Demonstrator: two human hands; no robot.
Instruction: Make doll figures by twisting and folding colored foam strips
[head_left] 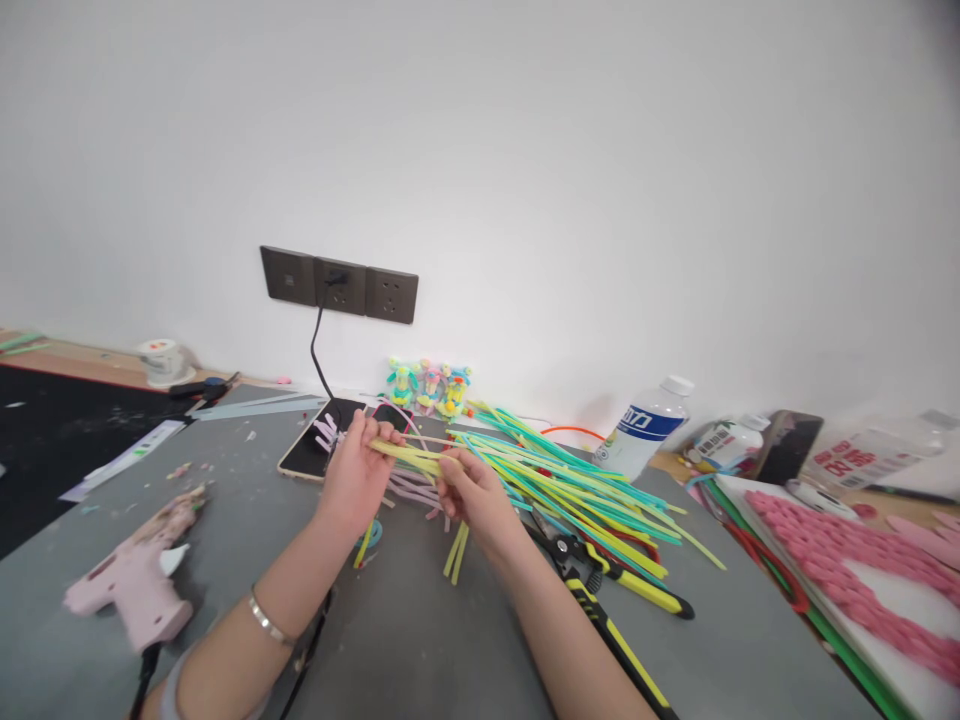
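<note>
Pale-yellow fuzzy stems (412,458) are held in a small bundle between the two hands, just above the grey mat (397,640) on the counter and near the middle of the view. The left hand (358,465) grips one end of the bundle with its fingers curled around it, and the right hand (480,495) pinches it farther along between thumb and fingers; a pair of yellow ends (456,555) hangs below the right hand. Behind and beneath the hands lie lilac stems (412,488), and a small teal coil (376,533) rests nearer the wearer, below the bundle. To the right, a loose heap of yellow, green and teal stems (577,490) fans across the mat, with yellow-and-black cutters (645,588) lying beside it, partly hidden by the right forearm. A bottle with a blue-and-white label (649,425) stands tilted in the view beyond the heap. Against the wall, three small fuzzy figures (430,387) stand in a row. A dark flat device (304,447) lies behind the left hand, beneath a black cable (313,350) that drops from the wall socket (337,285). At the left, a pink glue gun (135,580) lies on the mat, well apart from the bundle.
</note>
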